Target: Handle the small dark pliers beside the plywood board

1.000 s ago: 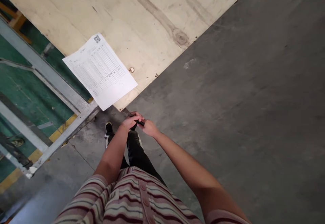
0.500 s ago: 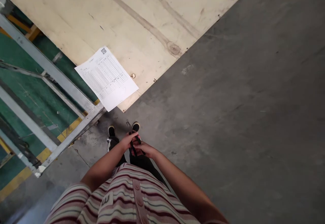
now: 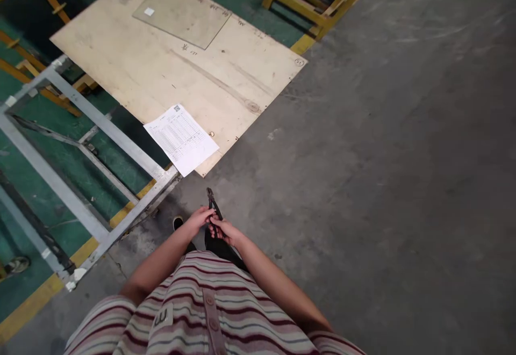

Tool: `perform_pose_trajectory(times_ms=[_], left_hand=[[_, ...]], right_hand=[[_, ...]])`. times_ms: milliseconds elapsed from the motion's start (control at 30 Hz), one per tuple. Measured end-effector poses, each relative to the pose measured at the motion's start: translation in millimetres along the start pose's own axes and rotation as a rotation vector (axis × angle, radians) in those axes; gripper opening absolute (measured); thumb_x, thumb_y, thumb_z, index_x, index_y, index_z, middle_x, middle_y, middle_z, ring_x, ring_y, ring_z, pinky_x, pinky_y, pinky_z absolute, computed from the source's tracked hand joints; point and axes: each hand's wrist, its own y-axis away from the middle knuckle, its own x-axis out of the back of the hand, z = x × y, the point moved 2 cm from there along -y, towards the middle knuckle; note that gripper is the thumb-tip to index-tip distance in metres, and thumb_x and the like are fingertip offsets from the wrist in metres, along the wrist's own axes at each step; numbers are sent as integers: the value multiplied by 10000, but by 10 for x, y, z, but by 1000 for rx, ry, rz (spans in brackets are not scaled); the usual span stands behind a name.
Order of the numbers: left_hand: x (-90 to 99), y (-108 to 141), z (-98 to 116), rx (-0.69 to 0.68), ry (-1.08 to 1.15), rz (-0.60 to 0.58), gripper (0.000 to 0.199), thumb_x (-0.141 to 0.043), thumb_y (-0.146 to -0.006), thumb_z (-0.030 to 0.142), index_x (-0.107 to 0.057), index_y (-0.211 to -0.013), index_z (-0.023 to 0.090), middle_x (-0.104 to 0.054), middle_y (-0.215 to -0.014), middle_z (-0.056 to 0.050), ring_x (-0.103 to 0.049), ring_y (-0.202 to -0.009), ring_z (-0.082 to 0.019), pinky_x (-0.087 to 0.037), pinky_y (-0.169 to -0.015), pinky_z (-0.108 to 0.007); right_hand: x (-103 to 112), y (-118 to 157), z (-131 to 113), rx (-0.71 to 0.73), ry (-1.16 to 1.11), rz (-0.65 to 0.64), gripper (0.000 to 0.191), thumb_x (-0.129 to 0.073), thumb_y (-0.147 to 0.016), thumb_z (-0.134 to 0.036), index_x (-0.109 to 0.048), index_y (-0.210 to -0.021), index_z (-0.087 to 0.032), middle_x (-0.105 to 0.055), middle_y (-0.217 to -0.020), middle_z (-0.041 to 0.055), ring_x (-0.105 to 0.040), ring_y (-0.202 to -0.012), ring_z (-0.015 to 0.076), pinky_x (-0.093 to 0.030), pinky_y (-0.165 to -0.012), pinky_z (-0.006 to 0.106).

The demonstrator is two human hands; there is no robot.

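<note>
A pair of dark-handled pliers (image 3: 210, 196) is held in front of my body, its jaws pointing away from me. My left hand (image 3: 201, 217) is closed on one side of the handles. From the other side my right hand (image 3: 226, 230) has its fingers wrapped round the handles lower down. Beyond the jaws, a printed sheet of paper (image 3: 183, 139) with a table and a QR code lies over the near corner of a plywood board (image 3: 161, 73).
A clear glass pane (image 3: 181, 16) with a small white label lies on the board's far part. To the left stands a grey metal frame (image 3: 56, 183) over green floor. Yellow racks (image 3: 294, 14) stand at the back. Grey concrete floor (image 3: 363, 183) spreads to the right.
My view has tilted up, so the glass pane and yellow racks now show. The pliers' jaws have swung up and show more clearly. Both hands stay on the handles.
</note>
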Motion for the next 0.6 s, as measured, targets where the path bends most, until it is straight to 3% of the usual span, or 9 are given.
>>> perform_pose_trajectory(times_ms=[167, 333, 500, 600], left_hand=[[13, 152, 105, 3, -73, 32, 149, -631, -874, 313, -599, -881, 168, -646, -702, 0, -546, -542, -85, -412, -602, -216], [-53, 131, 85, -60, -161, 125, 25, -606, -860, 151, -613, -879, 164, -692, -862, -37, -615, -740, -110, -440, -687, -219], [-209, -127, -61, -115, -271, 182, 65, -664, -795, 119, -610, -809, 153, -638, -732, -4, -586, -679, -115, -470, -710, -243], [-324, -289, -159, -136, -321, 242, 94, -666, -781, 111, -585, -786, 160, -593, -684, 22, -563, -642, -110, -492, -710, -256]], right_hand=[[-91, 108, -107, 130, 248, 93, 214, -517, -946, -322, -619, -898, -140, -664, -652, 9, -553, -540, 68, -369, -479, 168], [0, 229, -153, 142, 423, 123, 218, -509, -956, -309, -637, -929, -134, -674, -602, -7, -412, -393, 36, -281, -400, 166], [275, 245, -199, 7, 461, 82, 138, -466, -960, -217, -578, -974, -138, -685, -579, 27, -544, -408, 76, -382, -395, 150], [468, 257, -236, -43, 427, 63, 213, -428, -936, -122, -572, -1094, -116, -695, -654, 46, -670, -512, 123, -508, -464, 184]])
